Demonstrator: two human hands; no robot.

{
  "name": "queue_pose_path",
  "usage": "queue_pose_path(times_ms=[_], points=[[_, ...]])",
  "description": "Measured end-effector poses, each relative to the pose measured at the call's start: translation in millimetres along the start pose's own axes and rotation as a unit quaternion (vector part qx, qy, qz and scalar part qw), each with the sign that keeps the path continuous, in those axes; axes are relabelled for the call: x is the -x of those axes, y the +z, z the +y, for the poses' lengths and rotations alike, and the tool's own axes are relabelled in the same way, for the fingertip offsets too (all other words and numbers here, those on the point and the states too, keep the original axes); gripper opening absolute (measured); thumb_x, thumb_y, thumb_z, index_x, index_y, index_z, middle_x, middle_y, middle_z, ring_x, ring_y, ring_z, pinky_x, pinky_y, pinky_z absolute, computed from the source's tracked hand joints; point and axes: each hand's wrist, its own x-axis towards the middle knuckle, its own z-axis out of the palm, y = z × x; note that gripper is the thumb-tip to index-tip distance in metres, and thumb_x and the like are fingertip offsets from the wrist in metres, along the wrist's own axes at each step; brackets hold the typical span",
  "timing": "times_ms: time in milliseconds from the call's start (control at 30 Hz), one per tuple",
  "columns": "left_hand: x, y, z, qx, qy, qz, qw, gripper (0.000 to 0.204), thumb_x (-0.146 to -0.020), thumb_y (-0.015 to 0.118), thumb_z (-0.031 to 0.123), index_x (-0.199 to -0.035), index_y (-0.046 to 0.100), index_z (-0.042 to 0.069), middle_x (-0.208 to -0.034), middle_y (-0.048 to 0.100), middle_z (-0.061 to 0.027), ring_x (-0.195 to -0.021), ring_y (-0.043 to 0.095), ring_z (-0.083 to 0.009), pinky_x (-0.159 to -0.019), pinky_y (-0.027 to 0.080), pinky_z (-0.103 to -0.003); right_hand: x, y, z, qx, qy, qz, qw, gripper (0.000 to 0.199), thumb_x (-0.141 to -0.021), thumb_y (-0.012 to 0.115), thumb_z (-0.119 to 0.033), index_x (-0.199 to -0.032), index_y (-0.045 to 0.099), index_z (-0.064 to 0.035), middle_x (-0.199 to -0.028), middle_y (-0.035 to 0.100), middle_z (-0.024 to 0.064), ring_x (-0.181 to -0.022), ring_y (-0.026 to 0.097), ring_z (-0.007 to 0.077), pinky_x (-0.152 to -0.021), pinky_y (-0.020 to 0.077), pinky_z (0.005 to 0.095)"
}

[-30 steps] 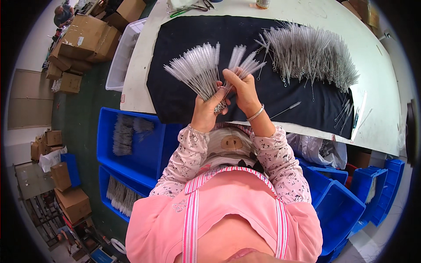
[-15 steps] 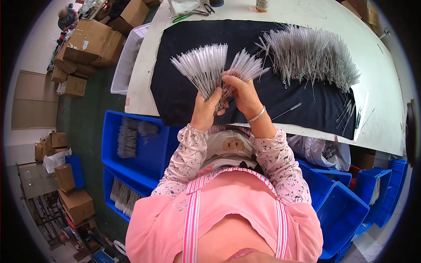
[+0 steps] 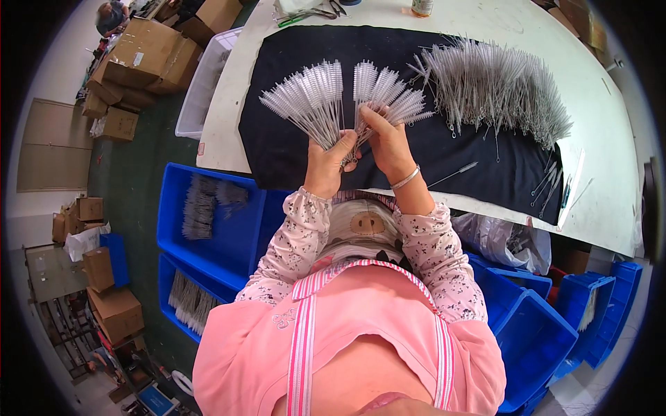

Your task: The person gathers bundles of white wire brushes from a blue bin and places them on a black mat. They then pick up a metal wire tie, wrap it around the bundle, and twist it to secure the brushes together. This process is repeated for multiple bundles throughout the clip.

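My left hand [image 3: 326, 166] grips a fanned bunch of thin wire brushes [image 3: 305, 97] by their looped wire ends, bristles pointing away from me. Beside it, my right hand [image 3: 388, 147] pinches a second fan of the same wire brushes [image 3: 380, 90], thumb across the stems. The lower ends of both fans meet between my palms, and a dark gap parts the bristle heads. A large heap of wire brushes [image 3: 496, 87] lies on the black cloth [image 3: 277, 52] at the right. One single wire brush [image 3: 454, 175] rests near the table's front edge.
Blue bins [image 3: 232, 256] with brushes in them stand below the table at left; more blue bins [image 3: 538, 340] are at right. A clear plastic bag [image 3: 503, 239] sits under the table edge. Pliers [image 3: 326, 12] and a jar [image 3: 422, 7] lie at the back.
The fans have spread apart: more brushes now stand on my right hand's side, and a gap has opened between the two groups. Both hands stay close together.
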Motion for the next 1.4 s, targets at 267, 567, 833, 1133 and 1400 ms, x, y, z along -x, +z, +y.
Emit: queue_pose_path(times_ms=[267, 567, 833, 1133, 1400], points=[[2, -2, -7, -0.027, 0.009, 0.015, 0.999, 0.021, -0.085, 0.07, 0.018, -0.096, 0.056, 0.005, -0.081, 0.062, -0.005, -0.06, 0.058, -0.0132, -0.041, 0.037, -0.022, 7, 15, -11, 0.022, 0.062, 0.012, 0.998, 0.016, -0.08, 0.069, -0.009, -0.092, 0.06, -0.004, -0.08, 0.06, 0.0026, -0.06, 0.058, 0.0121, -0.048, 0.0458, 0.0262], [1, -7, -5, -0.001, -0.007, -0.024, 1.0, 0.035, -0.09, 0.063, 0.032, -0.107, 0.054, 0.002, -0.085, 0.062, -0.0056, -0.058, 0.058, -0.0136, -0.039, 0.036, -0.021, 4, 7, -2, 0.029, 0.053, 0.045, 0.997, 0.018, -0.078, 0.073, -0.01, -0.09, 0.061, -0.002, -0.077, 0.062, 0.004, -0.062, 0.061, 0.0137, -0.05, 0.048, 0.0259], [-2, -7, -2, -0.052, 0.002, -0.048, 0.997, 0.039, -0.091, 0.061, 0.036, -0.109, 0.053, 0.003, -0.086, 0.062, -0.0056, -0.058, 0.058, -0.0122, -0.039, 0.037, -0.02, -1, 2, 5, 0.002, 0.033, 0.04, 0.999, 0.027, -0.078, 0.072, -0.006, -0.101, 0.059, 0.0003, -0.085, 0.063, 0.0064, -0.063, 0.062, 0.0167, -0.055, 0.0499, 0.0263], [-2, -4, -7, -0.069, 0.014, -0.031, 0.997, 0.033, -0.088, 0.065, 0.029, -0.105, 0.055, 0.003, -0.082, 0.062, -0.0049, -0.059, 0.059, -0.0122, -0.039, 0.037, -0.02, 4, 1, -2, 0.001, 0.077, -0.004, 0.997, 0.027, -0.082, 0.07, -0.011, -0.105, 0.059, -0.0007, -0.082, 0.061, 0.0037, -0.07, 0.061, 0.015, -0.064, 0.05, 0.0255], [-3, 0, -6, -0.077, 0.03, -0.038, 0.996, 0.031, -0.088, 0.066, 0.025, -0.106, 0.052, 0.003, -0.08, 0.06, -0.0032, -0.057, 0.057, -0.0109, -0.038, 0.036, -0.019, 6, -3, -2, -0.003, 0.088, -0.011, 0.996, 0.017, -0.08, 0.071, -0.006, -0.094, 0.063, -0.0028, -0.087, 0.062, 0.0039, -0.073, 0.061, 0.0149, -0.063, 0.0508, 0.0284]])
